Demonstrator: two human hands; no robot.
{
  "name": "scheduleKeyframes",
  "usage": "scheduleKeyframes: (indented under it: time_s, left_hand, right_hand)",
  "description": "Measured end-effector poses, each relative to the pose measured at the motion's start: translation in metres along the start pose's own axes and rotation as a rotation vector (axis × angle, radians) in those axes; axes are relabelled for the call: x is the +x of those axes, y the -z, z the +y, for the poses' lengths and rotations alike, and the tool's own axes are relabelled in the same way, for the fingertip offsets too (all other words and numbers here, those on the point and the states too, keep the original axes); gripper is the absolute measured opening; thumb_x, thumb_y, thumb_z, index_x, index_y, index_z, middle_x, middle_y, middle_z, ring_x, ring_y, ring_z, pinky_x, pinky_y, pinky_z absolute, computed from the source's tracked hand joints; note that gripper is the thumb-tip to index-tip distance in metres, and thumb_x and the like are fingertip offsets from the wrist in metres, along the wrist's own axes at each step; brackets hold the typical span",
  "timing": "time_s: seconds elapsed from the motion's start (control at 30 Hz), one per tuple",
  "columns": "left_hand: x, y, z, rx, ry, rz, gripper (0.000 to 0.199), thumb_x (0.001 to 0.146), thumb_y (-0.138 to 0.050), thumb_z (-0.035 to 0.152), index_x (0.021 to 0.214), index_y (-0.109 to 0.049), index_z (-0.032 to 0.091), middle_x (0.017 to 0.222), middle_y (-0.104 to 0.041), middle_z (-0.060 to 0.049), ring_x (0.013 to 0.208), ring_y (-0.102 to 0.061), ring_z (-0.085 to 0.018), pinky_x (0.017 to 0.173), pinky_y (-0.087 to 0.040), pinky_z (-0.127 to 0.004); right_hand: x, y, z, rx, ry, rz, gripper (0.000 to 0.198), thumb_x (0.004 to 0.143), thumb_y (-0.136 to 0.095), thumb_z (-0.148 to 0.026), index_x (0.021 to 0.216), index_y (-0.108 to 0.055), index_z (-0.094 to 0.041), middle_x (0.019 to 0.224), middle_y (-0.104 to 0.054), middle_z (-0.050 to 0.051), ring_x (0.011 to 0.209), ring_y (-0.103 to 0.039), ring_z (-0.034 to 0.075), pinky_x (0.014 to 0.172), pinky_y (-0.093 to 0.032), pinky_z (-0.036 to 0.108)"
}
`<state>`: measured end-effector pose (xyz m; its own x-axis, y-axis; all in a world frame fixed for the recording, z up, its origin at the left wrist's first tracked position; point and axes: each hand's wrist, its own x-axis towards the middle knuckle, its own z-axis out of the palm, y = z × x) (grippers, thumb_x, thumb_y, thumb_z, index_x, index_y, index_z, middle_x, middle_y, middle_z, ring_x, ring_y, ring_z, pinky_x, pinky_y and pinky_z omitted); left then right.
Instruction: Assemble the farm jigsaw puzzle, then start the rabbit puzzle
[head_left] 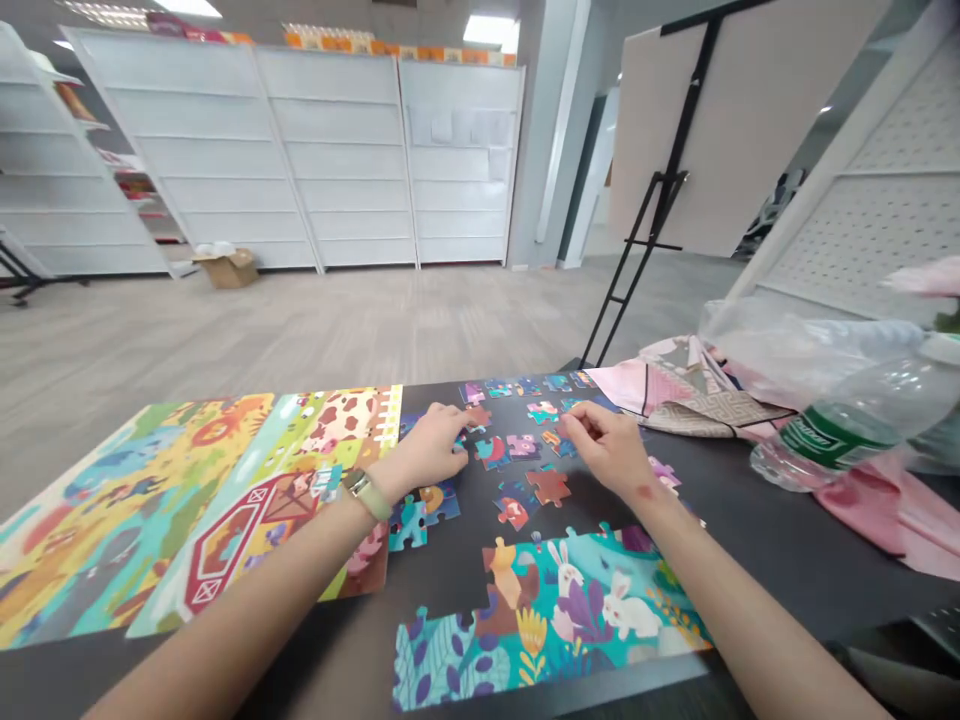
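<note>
My left hand, with a watch on its wrist, is over loose jigsaw pieces left of the middle. Its fingers are bent and apart from the thumb; a brown puzzle piece lies by the fingertips. My right hand is closed in a pinch above the pieces on the right; what it holds, if anything, is hidden. Between the hands are a purple piece, a teal piece with a red shape and a reddish-brown piece. Nearer to me lies a partly joined jigsaw with white rabbits.
Colourful animal picture sheets cover the left of the dark table. At right are a plastic bottle with a green label and a pink patterned cloth. Beyond stand a black easel and white shelves.
</note>
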<state>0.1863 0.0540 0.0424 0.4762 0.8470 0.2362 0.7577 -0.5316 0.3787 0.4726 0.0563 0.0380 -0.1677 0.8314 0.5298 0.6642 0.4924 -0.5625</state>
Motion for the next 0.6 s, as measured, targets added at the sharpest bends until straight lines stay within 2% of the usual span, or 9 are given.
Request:
scheduleKeyframes:
  time_s: [0.17, 0.27, 0.43, 0.6]
  left_hand:
    - [0.01, -0.023, -0.014, 0.059, 0.074, 0.028, 0.05, 0.085, -0.064, 0.02, 0.134, -0.059, 0.016, 0.128, -0.066, -0.013, 0.121, -0.057, -0.032, 0.104, -0.045, -0.044]
    - [0.017, -0.026, -0.019, 0.071, 0.078, 0.03, 0.045, 0.09, -0.061, 0.022, 0.135, -0.059, 0.017, 0.132, -0.065, -0.013, 0.122, -0.057, -0.031, 0.104, -0.044, -0.044]
    - [0.029, -0.023, -0.024, 0.052, 0.085, -0.011, 0.048, 0.09, -0.062, 0.019, 0.138, -0.058, 0.016, 0.12, -0.07, -0.013, 0.115, -0.061, -0.031, 0.102, -0.045, -0.043]
    - [0.037, -0.013, -0.021, -0.03, 0.116, -0.049, 0.058, 0.079, -0.068, 0.009, 0.136, -0.062, 0.016, 0.107, -0.069, -0.011, 0.106, -0.064, -0.031, 0.099, -0.046, -0.042]
  right_hand:
    - [0.001, -0.002, 0.0, -0.019, 0.009, -0.029, 0.029, 0.095, -0.053, -0.039, 0.072, -0.061, -0.023, 0.054, -0.055, -0.002, 0.049, -0.049, 0.014, 0.053, -0.035, 0.028]
    - [0.002, -0.004, -0.001, -0.031, 0.021, -0.044, 0.028, 0.095, -0.052, -0.037, 0.073, -0.061, -0.023, 0.053, -0.053, -0.003, 0.048, -0.05, 0.013, 0.054, -0.036, 0.028]
    - [0.003, -0.002, -0.003, -0.041, 0.014, -0.047, 0.028, 0.095, -0.052, -0.037, 0.073, -0.061, -0.022, 0.052, -0.054, -0.003, 0.047, -0.049, 0.013, 0.054, -0.036, 0.028]
    - [0.003, -0.001, -0.006, -0.038, 0.004, -0.022, 0.028, 0.093, -0.054, -0.038, 0.071, -0.061, -0.022, 0.052, -0.054, -0.002, 0.047, -0.048, 0.014, 0.054, -0.035, 0.028]
